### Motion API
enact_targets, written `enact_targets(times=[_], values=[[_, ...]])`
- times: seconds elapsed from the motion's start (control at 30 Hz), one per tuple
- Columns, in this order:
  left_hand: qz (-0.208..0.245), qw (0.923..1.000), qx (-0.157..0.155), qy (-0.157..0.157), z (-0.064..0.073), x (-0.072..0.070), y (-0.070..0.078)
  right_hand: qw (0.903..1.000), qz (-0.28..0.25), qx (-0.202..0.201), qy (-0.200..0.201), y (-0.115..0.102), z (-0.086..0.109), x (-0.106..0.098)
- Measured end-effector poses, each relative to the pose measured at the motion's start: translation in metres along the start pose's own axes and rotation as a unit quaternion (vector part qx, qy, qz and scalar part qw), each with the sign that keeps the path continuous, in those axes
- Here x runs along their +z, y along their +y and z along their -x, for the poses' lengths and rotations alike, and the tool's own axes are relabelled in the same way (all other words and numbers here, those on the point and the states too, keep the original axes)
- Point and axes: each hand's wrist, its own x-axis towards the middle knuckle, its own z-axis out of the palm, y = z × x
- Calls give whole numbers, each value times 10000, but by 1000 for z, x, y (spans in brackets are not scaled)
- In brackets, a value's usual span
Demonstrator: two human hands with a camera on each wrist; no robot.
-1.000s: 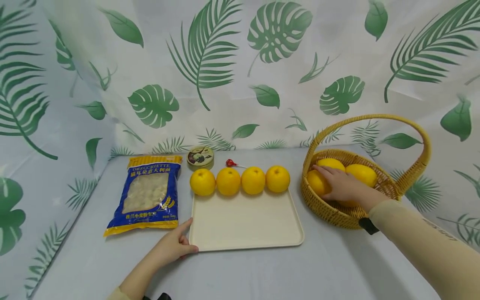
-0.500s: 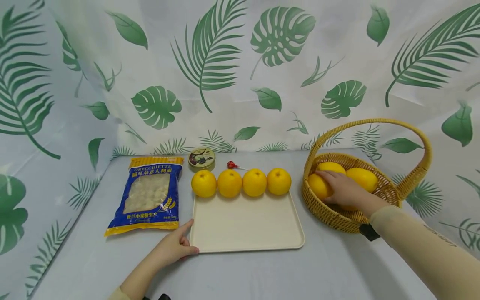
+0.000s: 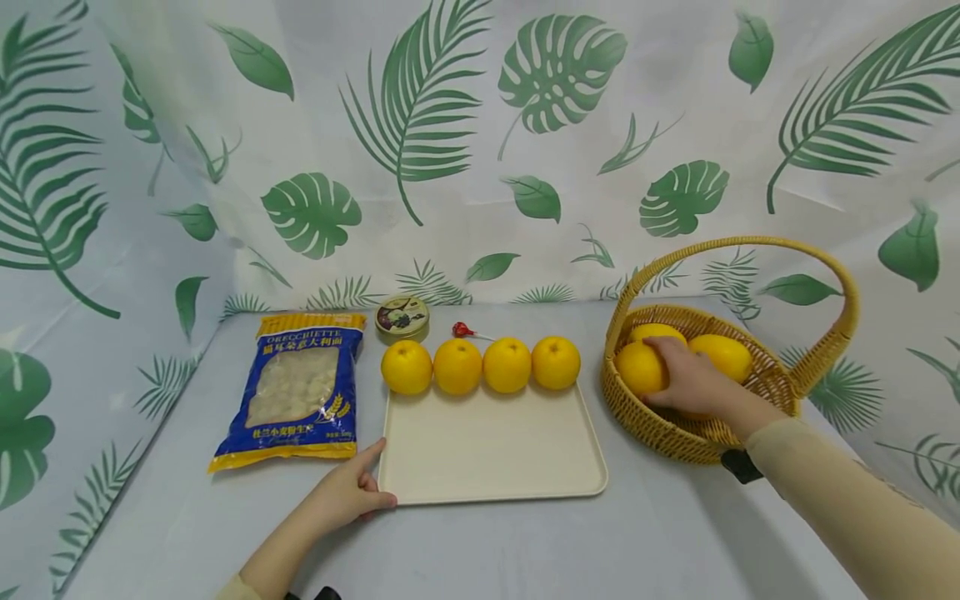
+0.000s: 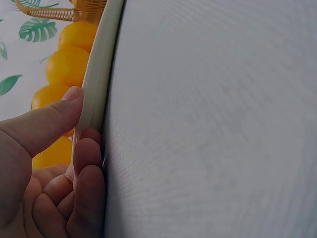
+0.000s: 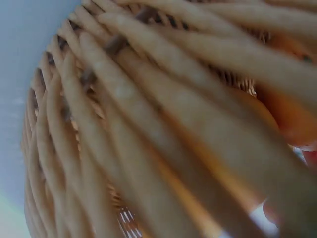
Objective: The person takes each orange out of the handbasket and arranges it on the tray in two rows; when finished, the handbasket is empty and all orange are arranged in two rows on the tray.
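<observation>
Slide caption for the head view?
Right hand grasps an orange in a wicker basket while the left hand holds a tray.

Left grip (image 3: pixel 343 495) pinched, right grip (image 3: pixel 696 382) curled

We saw one plump orange (image 3: pixel 640 369) inside the woven basket (image 3: pixel 651 427), at its tray-facing side, and four matching oranges (image 3: pixel 457 367) lined up along the far end of the flat, cream rectangular tray (image 3: pixel 491 450).

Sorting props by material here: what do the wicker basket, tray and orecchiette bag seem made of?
Wicker basket: probably rattan or a plastic imitation, slightly glossy, from its interlaced tan strands.
Tray: likely plastic, satin, given its smooth, uniform cream surface.
Orecchiette bag: apparently plastic film, glossy, showing highlights and a see-through window.
</observation>
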Motion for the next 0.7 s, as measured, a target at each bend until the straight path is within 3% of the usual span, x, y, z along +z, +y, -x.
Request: enact_targets(times=[0.2, 0.53, 0.7], values=[[19, 10000, -63, 39, 0, 1, 0, 9987, -284, -151, 394, 2, 6, -6], [-11, 10000, -69, 36, 1, 1, 1, 9953, -688, 182, 661, -3, 25, -25], [-17, 9999, -104, 32, 1, 0, 2, 9896, -1057, -24, 971, -8, 30, -33]])
